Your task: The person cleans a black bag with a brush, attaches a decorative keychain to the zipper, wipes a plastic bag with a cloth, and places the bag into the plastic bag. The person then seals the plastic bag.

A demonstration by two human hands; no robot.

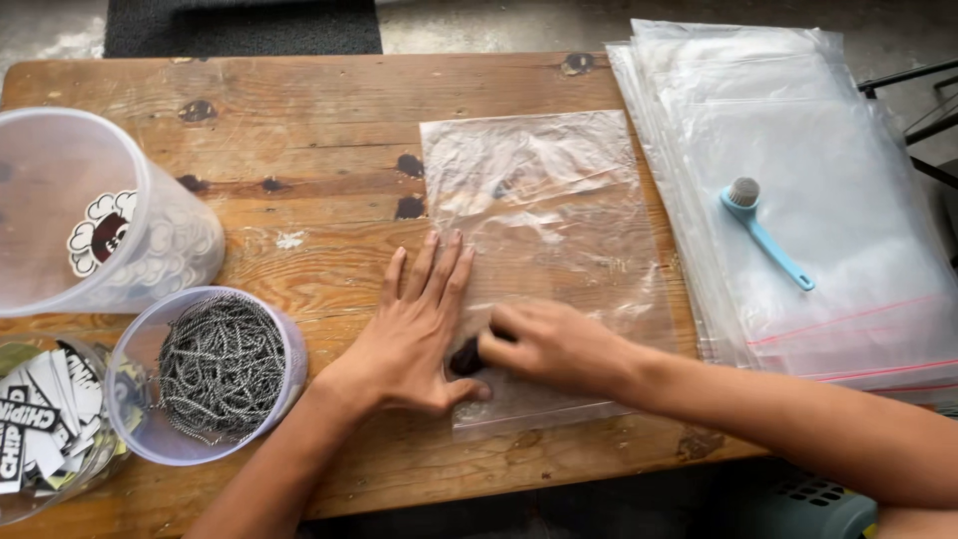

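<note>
On the wooden table, right of the tubs, lies a clear plastic bag, thin, limp and slick, likely light and quick to slide or crease. Left hand presses flat on its near left edge, fingers spread, gripping nothing. Right hand pinches a small dark piece at the bag's mouth. Best held at that opening edge. Right of the bag sits a glossy stack of bags with a blue brush; left, a tub of metal chains.

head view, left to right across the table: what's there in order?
Tub of printed stickers → tub of metal chain → left hand → right hand on the single clear bag → blue brush on the bag stack.
</note>
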